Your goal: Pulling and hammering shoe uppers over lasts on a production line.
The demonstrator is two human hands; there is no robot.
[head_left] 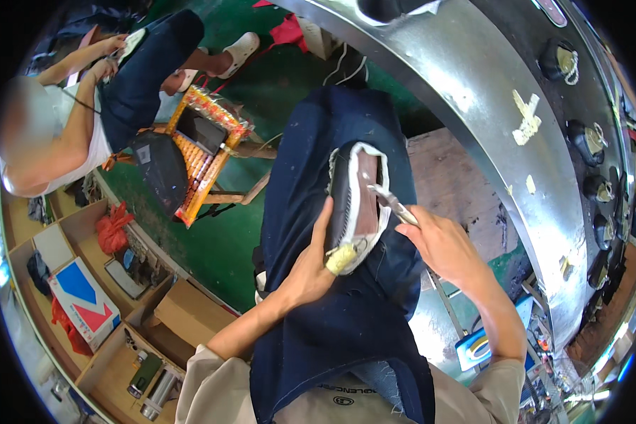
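A dark shoe upper point(339, 201) with a white turned edge and a brown sole-side face point(367, 169) lies bottom up across my lap, over a navy apron point(300, 152). My left hand point(307, 272) grips its left side and lower end. Yellow wrapping point(341, 259) covers a digit of that hand, beside the white edge. In my right hand point(442, 244) is a pair of metal pliers point(401, 208), closed around the handles. Their jaws are at the shoe's right inner edge; whether they pinch the material is too small to tell.
A curved metal bench point(466, 85) runs along the right, with several dark shoes point(585, 141) beyond it. At upper left a seated person point(63, 134) handles a white shoe point(131, 44). A bamboo stool point(203, 177) bears a phone point(201, 132). Wooden compartments point(85, 215) line the lower left.
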